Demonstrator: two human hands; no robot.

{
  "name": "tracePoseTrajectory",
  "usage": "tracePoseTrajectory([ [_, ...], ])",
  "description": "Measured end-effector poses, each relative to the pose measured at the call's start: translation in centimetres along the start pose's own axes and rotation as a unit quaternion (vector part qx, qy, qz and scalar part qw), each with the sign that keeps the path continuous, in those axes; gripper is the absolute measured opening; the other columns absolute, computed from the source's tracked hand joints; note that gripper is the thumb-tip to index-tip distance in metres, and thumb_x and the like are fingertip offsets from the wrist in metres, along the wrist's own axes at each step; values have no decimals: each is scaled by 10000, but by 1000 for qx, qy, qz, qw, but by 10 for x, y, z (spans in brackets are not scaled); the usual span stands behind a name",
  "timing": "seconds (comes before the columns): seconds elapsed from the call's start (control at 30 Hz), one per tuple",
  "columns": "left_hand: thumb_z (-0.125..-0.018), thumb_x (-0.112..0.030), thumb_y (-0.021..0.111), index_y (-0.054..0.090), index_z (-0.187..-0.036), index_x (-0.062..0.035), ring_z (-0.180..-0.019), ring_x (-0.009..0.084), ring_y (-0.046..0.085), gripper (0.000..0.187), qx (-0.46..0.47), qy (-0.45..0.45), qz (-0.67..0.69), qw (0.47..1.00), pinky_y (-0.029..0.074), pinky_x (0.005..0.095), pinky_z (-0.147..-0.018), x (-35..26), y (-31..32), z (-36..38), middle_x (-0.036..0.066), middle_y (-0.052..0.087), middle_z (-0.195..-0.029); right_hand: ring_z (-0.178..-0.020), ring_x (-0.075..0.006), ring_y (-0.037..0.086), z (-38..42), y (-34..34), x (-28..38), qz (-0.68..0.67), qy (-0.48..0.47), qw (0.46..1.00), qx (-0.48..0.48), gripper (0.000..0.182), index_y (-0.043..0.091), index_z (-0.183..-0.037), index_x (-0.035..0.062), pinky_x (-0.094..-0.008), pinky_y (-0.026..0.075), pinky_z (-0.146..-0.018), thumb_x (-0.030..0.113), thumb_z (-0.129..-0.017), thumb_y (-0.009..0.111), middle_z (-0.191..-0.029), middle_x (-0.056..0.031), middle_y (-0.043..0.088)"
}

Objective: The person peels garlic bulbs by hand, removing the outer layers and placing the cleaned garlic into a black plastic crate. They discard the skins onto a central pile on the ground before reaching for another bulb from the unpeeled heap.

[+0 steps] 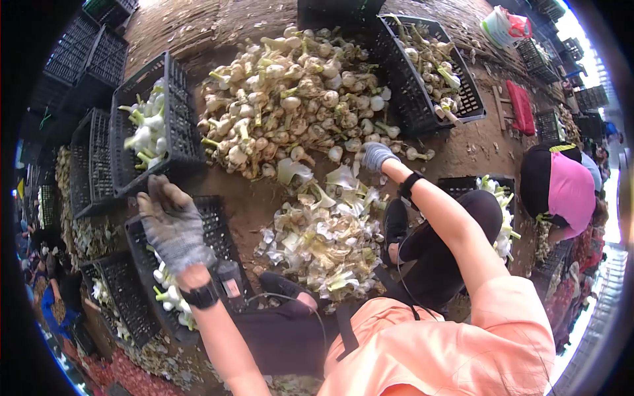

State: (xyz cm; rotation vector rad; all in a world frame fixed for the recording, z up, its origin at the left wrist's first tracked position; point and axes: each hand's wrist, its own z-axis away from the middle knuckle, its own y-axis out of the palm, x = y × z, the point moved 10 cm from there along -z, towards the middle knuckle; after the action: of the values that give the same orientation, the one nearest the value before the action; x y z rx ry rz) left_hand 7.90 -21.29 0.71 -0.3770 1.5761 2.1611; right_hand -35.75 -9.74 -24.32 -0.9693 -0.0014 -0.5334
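My left hand (170, 221), in a grey knit glove with dirty fingertips, is raised beside a black crate (178, 173) of cleaned garlic bulbs (150, 125). Its fingers are stretched out and nothing shows in them. At the front edge of a big heap of untrimmed garlic (284, 99), my right hand (379, 157), also gloved, has its fingers curled downward among the bulbs. Whatever those fingers hold is hidden. Between my feet lies a pile of loose garlic skins and leaves (330, 237).
Another crate of cleaned garlic (221, 231) stands by my left leg. A crate with garlic and stalks (472, 99) is behind the heap at right. Beside my right knee is one more crate (456, 185). A person in a pink and black hat (571, 191) sits at right.
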Motion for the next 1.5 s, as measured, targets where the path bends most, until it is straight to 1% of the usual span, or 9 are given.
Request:
tracePoseTrajectory([
  [0.13, -881, -247, 551, 560, -1080, -40, -791, 164, 618, 287, 29, -109, -88, 990, 538, 273, -667, 56, 12, 30, 76, 631, -930, -959, -337, 576, -33, -33, -105, -294, 211, 909, -205, 401, 597, -1059, 56, -383, 454, -804, 328, -768, 639, -1048, -185, 605],
  [0.27, -900, -237, 518, 537, -1100, -30, -768, 171, 601, 289, 6, -164, -142, 976, 532, 284, -611, 88, 2, 51, 82, 611, -915, -961, -328, 574, -46, -85, -110, -94, 262, 915, -293, 539, 451, -1261, 167, -407, 449, -844, 241, -760, 637, -1042, -199, 594],
  [0.4, -881, -237, 554, 529, -1094, -51, -749, 146, 592, 283, -26, -199, -205, 958, 525, 275, -623, 113, -21, 61, 54, 596, -903, -849, -266, 599, -161, -41, -175, -217, 194, 931, -220, 471, 473, -1231, 125, -321, 468, -753, 64, -769, 545, -961, -153, 621],
  [0.47, -858, -217, 587, 526, -1096, -62, -737, 144, 580, 291, -28, -228, -222, 948, 514, 265, -620, 130, -33, 65, 60, 589, -896, -772, -251, 617, -115, -80, -135, -404, 20, 837, -368, 304, 589, -988, 16, -324, 488, -704, 137, -716, 650, -798, -157, 633],
  [0.53, -847, -191, 599, 523, -1103, -63, -737, 152, 579, 296, -46, -239, -248, 938, 516, 271, -623, 146, -46, 69, 78, 589, -906, -771, -157, 586, -111, -63, -147, -362, 80, 833, -411, 304, 575, -1001, 32, -278, 474, -704, 99, -716, 655, -862, -88, 626],
  [0.63, -851, -140, 583, 463, -1182, -71, -821, 214, 599, 359, -39, -229, -293, 927, 527, 315, -701, 168, -63, 75, 112, 578, -957, -837, -169, 581, -26, -68, -32, -521, -68, 777, -346, 453, 509, -1062, 60, -265, 477, -734, 21, -659, 713, -943, -89, 608],
  [0.87, -812, -183, 647, 386, -1256, -86, -921, 176, 562, 524, 109, -235, -293, 920, 488, 301, -816, 196, -15, 101, 70, 528, -1092, -877, -166, 554, 200, -100, 193, -251, -327, 849, -331, 425, 508, -1109, 48, -298, 477, -759, 42, -710, 653, -1004, -79, 560],
  [1.07, -709, -133, 721, 392, -1255, -45, -998, 182, 549, 643, 121, -207, -200, 950, 479, 298, -866, 172, 10, 123, 83, 513, -1139, -850, -119, 567, 200, -100, 174, -657, -204, 726, -17, 398, 508, -1131, -6, -243, 485, -734, 146, -794, 655, -976, -78, 589],
  [1.5, -708, -184, 738, 371, -1298, -27, -1111, 190, 482, 712, 266, -127, -320, 900, 407, 307, -942, 160, 42, 143, 95, 485, -1211, -741, -100, 596, 214, -113, 193, -555, -239, 794, 65, 291, 575, -1012, -30, -246, 524, -647, 205, -845, 617, -842, -54, 623],
])
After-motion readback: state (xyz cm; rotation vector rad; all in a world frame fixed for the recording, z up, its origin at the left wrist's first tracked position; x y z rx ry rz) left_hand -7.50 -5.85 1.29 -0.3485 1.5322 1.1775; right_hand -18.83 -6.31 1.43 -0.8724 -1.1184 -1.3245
